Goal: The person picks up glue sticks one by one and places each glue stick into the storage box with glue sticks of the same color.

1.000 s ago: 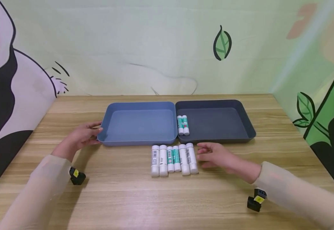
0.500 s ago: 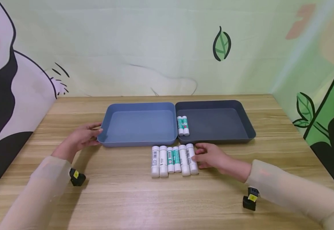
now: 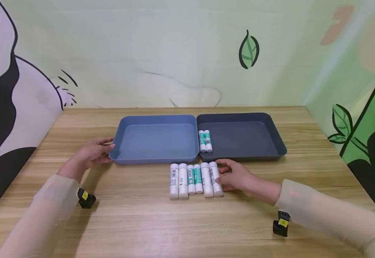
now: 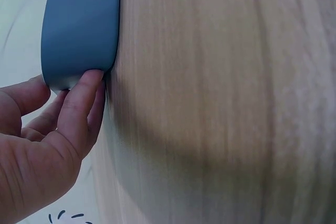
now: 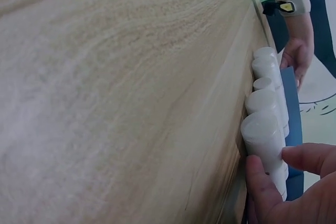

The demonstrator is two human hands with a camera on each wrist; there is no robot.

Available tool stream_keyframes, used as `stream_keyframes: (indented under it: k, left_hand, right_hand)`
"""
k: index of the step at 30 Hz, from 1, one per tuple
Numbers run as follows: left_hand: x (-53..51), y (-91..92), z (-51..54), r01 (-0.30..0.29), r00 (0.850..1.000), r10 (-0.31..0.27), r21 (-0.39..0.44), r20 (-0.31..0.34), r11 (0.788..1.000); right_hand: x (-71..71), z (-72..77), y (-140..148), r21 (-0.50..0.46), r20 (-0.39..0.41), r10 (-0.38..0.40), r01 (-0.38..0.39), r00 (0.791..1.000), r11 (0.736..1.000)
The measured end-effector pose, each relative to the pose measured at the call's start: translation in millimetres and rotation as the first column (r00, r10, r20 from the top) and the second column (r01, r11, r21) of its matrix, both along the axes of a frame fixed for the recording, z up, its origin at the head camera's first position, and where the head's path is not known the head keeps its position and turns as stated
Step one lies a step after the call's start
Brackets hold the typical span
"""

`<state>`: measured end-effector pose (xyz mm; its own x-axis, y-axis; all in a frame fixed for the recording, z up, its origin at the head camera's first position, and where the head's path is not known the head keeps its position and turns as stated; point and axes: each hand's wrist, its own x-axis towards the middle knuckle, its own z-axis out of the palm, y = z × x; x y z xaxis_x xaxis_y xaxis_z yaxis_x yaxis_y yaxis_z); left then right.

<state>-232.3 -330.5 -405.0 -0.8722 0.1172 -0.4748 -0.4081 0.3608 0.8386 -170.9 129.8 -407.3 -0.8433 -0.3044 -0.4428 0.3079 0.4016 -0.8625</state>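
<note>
Six glue sticks lie side by side on the table: two white ones at the left, two smaller green-and-white ones [image 3: 198, 179] in the middle, two white ones at the right. My right hand [image 3: 239, 176] holds the rightmost white glue stick [image 3: 215, 175], thumb over its top and fingers at its right side; the right wrist view shows thumb and finger either side of that stick [image 5: 262, 132]. My left hand [image 3: 92, 154] rests with extended fingers against the left end of the blue tray [image 3: 155, 160], also seen at the tray's corner [image 4: 81, 30] in the left wrist view.
A dark grey tray [image 3: 248, 138] adjoins the blue tray's right side. Two small green-and-white glue sticks [image 3: 208, 141] lie at its left end. Behind the wooden table [image 3: 135, 222] hangs a printed backdrop [image 3: 126, 53].
My right hand has moved left from beside the row onto the rightmost glue stick, the thumb coming over it. The left hand has stayed at the blue tray.
</note>
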Motion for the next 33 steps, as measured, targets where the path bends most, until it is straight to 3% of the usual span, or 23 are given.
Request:
stream_keyframes:
  k: [14,23,33]
  left_hand:
    - [1.4,1.9,0.5,-0.014,1.0,0.014,-0.016,0.007,1.0]
    - [1.2,0.6,0.7,-0.019,1.0,0.019,-0.016,0.007,1.0]
    - [0.9,1.3,0.5,-0.022,1.0,0.022,-0.01,0.007,1.0]
  right_hand:
    - [-1.2,-0.4,-6,0.054,-0.024,0.007,-0.006,1.0,0.999]
    - [-0.7,0.0,-9,0.116,-0.073,0.056,-0.047,0.996,0.992]
    - [0.3,3.7,-10,0.078,-0.02,0.015,-0.013,1.0,0.997]
